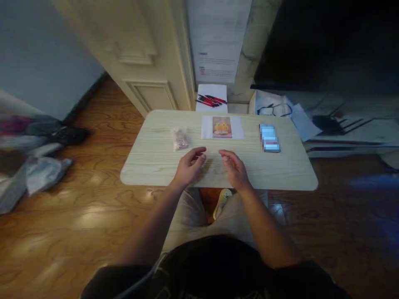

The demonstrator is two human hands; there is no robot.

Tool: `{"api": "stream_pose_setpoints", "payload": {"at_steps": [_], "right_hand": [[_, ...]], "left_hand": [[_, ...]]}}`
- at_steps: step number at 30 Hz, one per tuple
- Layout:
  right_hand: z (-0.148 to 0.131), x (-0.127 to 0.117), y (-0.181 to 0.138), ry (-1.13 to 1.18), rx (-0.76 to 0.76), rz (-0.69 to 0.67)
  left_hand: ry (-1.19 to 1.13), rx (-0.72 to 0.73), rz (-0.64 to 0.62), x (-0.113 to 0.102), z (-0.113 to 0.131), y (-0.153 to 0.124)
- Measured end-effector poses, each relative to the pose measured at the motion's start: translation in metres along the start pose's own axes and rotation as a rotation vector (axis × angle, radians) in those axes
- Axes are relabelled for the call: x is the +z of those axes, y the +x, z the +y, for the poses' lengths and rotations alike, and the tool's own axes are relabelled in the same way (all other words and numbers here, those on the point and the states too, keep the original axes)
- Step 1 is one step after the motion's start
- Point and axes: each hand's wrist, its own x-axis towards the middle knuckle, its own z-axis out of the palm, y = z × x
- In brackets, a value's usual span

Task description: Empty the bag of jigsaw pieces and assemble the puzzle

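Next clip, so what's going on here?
A person has both hands over a pale table, loosely cupped and apart, with nothing held in either. The left hand is nearest a small bag of pinkish bits. A sheet with a printed picture lies beyond the hands, and a phone lies beyond and right of the right hand.

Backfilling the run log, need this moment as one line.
left hand: open, nothing visible held, nearest plastic bag | right hand: open, nothing visible held | table: bag, printed sheet, phone

No text can be read; the wall sheet bears blurred print
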Motion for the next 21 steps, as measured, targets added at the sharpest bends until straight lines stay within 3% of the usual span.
{"api": "stream_pose_setpoints", "payload": {"at_steps": [3,5,9,14,21], "right_hand": [[0.004,0.000,0.000,-0.008,0.010,0.011],[0.005,0.000,0.001,-0.009,0.011,0.017],[0.002,0.002,0.003,-0.005,-0.006,0.020],[-0.002,0.007,0.005,-0.019,-0.011,0.018],[0.003,0.014,0.009,-0.098,-0.022,0.002]], "left_hand": [[0.250,0.126,0.131,-0.016,-0.006,0.012],[0.428,0.190,0.149,-0.025,-0.013,0.021],[0.650,0.148,0.153,-0.037,-0.033,0.035],[0.588,0.172,0.138,-0.043,-0.048,0.033],[0.444,0.314,0.008,-0.039,-0.029,0.009]]}}
